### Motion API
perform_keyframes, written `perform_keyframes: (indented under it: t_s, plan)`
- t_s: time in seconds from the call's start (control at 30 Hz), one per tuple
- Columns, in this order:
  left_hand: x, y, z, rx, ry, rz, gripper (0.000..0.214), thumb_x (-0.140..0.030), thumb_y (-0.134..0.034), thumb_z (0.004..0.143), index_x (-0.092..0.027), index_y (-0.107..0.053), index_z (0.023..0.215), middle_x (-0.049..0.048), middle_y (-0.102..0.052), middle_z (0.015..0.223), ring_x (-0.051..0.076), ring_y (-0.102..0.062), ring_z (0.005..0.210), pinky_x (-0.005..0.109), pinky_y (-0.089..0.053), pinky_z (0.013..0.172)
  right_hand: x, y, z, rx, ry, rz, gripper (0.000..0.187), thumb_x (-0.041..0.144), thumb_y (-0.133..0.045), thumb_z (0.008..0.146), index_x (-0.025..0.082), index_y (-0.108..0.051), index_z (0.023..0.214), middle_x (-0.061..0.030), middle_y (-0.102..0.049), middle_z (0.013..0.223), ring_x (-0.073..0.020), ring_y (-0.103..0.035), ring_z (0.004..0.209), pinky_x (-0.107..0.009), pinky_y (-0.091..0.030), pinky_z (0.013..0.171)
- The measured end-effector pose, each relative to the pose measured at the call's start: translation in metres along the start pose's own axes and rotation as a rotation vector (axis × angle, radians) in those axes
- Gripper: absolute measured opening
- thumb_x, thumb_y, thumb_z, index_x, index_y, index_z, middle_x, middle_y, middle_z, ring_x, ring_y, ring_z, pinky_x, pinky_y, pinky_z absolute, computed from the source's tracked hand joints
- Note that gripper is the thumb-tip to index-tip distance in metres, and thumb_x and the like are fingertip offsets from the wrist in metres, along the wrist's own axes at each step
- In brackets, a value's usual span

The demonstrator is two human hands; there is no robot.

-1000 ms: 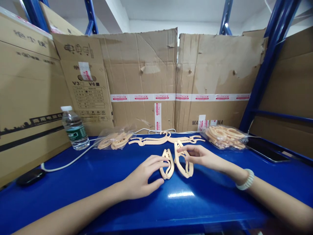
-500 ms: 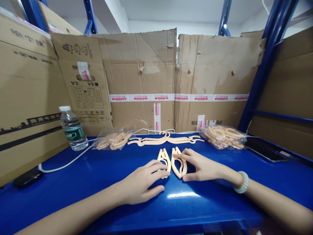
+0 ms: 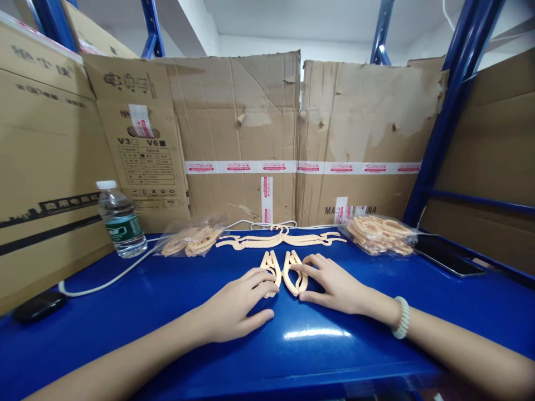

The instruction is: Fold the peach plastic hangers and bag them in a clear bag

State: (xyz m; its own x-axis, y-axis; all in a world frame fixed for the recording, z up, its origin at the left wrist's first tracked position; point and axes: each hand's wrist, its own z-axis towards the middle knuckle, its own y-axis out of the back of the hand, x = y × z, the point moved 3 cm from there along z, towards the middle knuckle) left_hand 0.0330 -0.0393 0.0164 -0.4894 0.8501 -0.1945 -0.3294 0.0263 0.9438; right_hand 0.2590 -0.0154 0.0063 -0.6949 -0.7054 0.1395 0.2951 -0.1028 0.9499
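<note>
Two folded peach plastic hanger pieces lie side by side on the blue table (image 3: pixel 167 312). My left hand (image 3: pixel 234 303) rests its fingertips on the left piece (image 3: pixel 270 264), fingers spread and flat. My right hand (image 3: pixel 330 284) lies with its fingers stretched over the right piece (image 3: pixel 293 270), thumb on the table. An unfolded peach hanger (image 3: pixel 281 239) lies just behind both pieces. Neither hand wraps round anything.
Clear bags of peach hanger parts sit at back left (image 3: pixel 190 240) and back right (image 3: pixel 380 234). A water bottle (image 3: pixel 120 220), a white cable (image 3: pixel 104 281) and a black device (image 3: pixel 37 305) are at left. A phone (image 3: pixel 449 257) lies at right. Cardboard boxes (image 3: pixel 251 133) wall the back.
Both hands slid the two folded pieces away from me, closer to the unfolded hanger. My right hand lowered from a raised pinch to lie flat on its piece.
</note>
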Motion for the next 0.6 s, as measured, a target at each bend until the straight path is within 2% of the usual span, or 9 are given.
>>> perform_keyframes:
  t_s: [0.23, 0.4, 0.47, 0.6]
  plan:
    - [0.0, 0.0, -0.002, 0.002, 0.009, 0.014, 0.028, -0.027, -0.052, 0.089, -0.022, -0.053, 0.116, 0.0084, -0.053, 0.126, 0.026, -0.043, 0.123, 0.041, -0.042, 0.101, 0.002, 0.0, 0.0, -0.013, 0.016, -0.017, 0.06, 0.061, -0.045, 0.089, 0.025, -0.046, 0.137, -0.0126, -0.052, 0.117, -0.0277, -0.05, 0.104, -0.044, -0.045, 0.088]
    - [-0.001, 0.0, 0.001, -0.057, -0.041, 0.066, 0.028, -0.026, -0.054, 0.087, -0.02, -0.055, 0.115, 0.0095, -0.056, 0.124, 0.027, -0.048, 0.119, 0.041, -0.046, 0.097, 0.002, -0.001, 0.001, -0.004, 0.029, -0.014, 0.063, 0.063, -0.042, 0.089, 0.024, -0.045, 0.137, -0.0133, -0.051, 0.114, -0.0279, -0.05, 0.101, -0.045, -0.045, 0.087]
    - [-0.005, 0.005, 0.002, -0.167, -0.106, 0.111, 0.029, -0.022, -0.055, 0.086, -0.019, -0.054, 0.115, 0.0093, -0.06, 0.119, 0.026, -0.052, 0.115, 0.041, -0.047, 0.096, 0.002, -0.001, 0.001, -0.002, 0.033, -0.007, 0.063, 0.063, -0.042, 0.089, 0.024, -0.044, 0.138, -0.0131, -0.051, 0.113, -0.0278, -0.05, 0.101, -0.045, -0.044, 0.087]
    - [-0.017, 0.038, -0.011, -0.585, -0.255, 0.188, 0.03, -0.006, -0.053, 0.082, -0.019, -0.057, 0.109, 0.0057, -0.066, 0.102, 0.02, -0.061, 0.099, 0.036, -0.051, 0.088, 0.002, 0.0, 0.001, 0.008, 0.028, -0.008, 0.064, 0.064, -0.041, 0.089, 0.025, -0.043, 0.139, -0.0125, -0.051, 0.111, -0.0272, -0.049, 0.1, -0.044, -0.044, 0.086]
